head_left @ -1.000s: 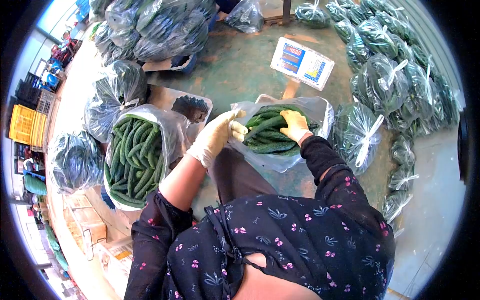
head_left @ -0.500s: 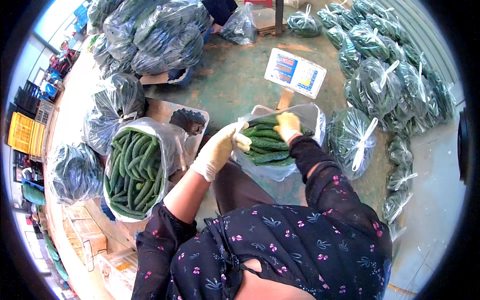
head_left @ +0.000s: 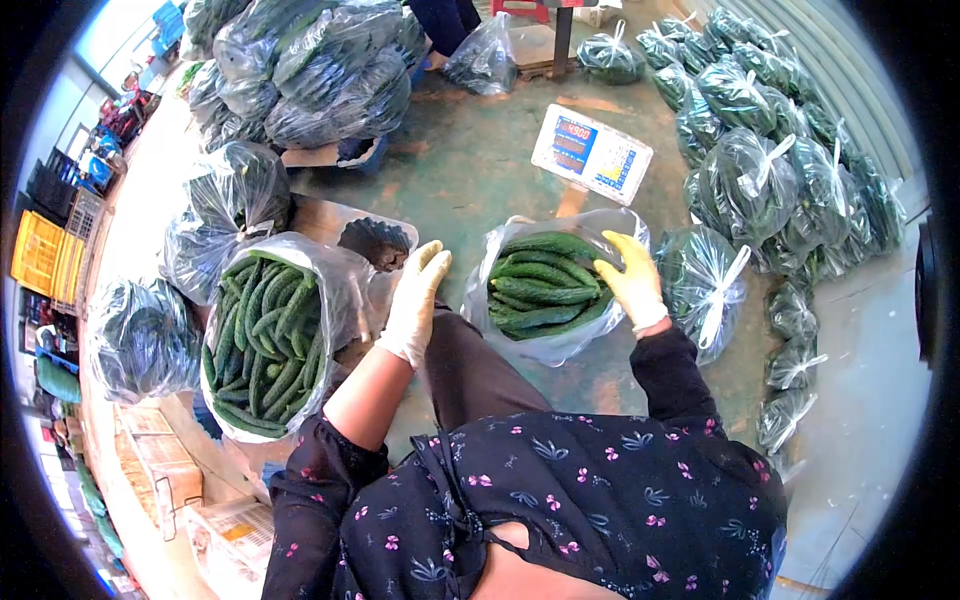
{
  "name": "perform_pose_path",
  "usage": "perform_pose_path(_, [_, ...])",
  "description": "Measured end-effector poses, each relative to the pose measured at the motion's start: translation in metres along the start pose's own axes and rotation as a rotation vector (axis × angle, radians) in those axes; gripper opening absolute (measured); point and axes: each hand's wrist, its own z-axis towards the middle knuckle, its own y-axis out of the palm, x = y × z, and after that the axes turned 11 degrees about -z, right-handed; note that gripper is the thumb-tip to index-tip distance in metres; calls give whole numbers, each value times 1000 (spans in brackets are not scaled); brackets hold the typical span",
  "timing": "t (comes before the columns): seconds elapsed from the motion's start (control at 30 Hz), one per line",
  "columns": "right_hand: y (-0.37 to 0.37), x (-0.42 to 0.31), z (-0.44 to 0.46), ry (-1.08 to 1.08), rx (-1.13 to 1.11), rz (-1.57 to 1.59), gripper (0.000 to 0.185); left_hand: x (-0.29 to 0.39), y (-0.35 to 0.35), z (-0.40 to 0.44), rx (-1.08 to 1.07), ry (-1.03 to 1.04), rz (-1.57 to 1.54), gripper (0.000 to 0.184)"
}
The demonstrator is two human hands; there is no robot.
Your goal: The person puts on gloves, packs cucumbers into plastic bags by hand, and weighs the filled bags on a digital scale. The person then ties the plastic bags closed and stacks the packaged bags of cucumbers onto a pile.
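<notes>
In pale yellow gloves, my two hands flank a clear plastic bag (head_left: 570, 345) whose open mouth shows several dark green cucumbers (head_left: 545, 283). My left hand (head_left: 418, 300) is off the bag's left side with its fingers stretched out and nothing in it. At the right rim, my right hand (head_left: 633, 285) has its thumb and fingers apart, close to the cucumbers; whether it touches the plastic I cannot tell. Beyond the bag stands a white digital scale display (head_left: 591, 153) with lit red digits. A larger open bag of cucumbers (head_left: 265, 345) sits to my left.
Tied bags of cucumbers (head_left: 745, 175) are heaped along the right wall, with one tied bag (head_left: 703, 290) beside my right hand. More full bags (head_left: 330, 75) are piled at the back left. A yellow crate (head_left: 45, 258) stands at the far left.
My left hand has let go of the bag's rim and drawn away left. My right hand has moved from atop the cucumbers to the right rim, opening. The display's digits have changed.
</notes>
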Motion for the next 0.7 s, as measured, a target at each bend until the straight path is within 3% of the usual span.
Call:
perform_pose_path(0.2, [-12, 9, -4, 107, 11, -37, 52, 3, -25, -13, 61, 2, -10, 57])
perform_pose_path(0.37, [-10, 6, 10, 65, 84, -91, 56, -24, -86, -27, 282, -65, -373, 42])
perform_pose_path(0.5, [-12, -30, 22, -83, 73, 32, 49, -46, -141, -54, 288, -76, -397, 34])
perform_pose_path(0.57, [-10, -72, 28, -177, -17, 208, 48, -67, -160, -79, 393, 76, -314, 29])
perform_pose_path(0.6, [-8, -96, 31, -209, -73, 306, 48, -66, -164, -90, 439, -5, -451, 31])
perform_pose_path(0.7, [7, -179, 31, -515, -144, 380, 46, -71, -187, -124, 715, -208, -431, 30])
